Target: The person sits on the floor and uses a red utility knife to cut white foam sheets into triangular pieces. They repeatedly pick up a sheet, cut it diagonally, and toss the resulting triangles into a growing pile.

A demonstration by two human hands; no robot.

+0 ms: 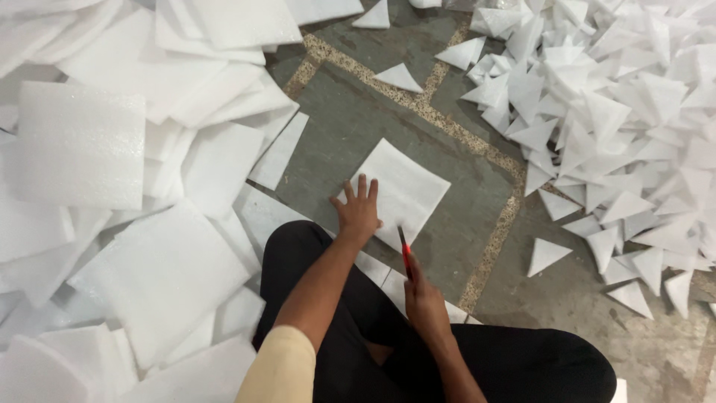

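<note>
Looks like a small packing/cutting workshop w/ work done on the floor: grey stone tiles w/ speckled inlay strips. Stacks of white foam sheets along the left edge, big heap of cut foam triangles at the right edge.

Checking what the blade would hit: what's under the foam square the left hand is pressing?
The foam square lies flat on the grey stone floor, with the left hand on its near corner. Whatever is directly beneath it is covered.
</note>
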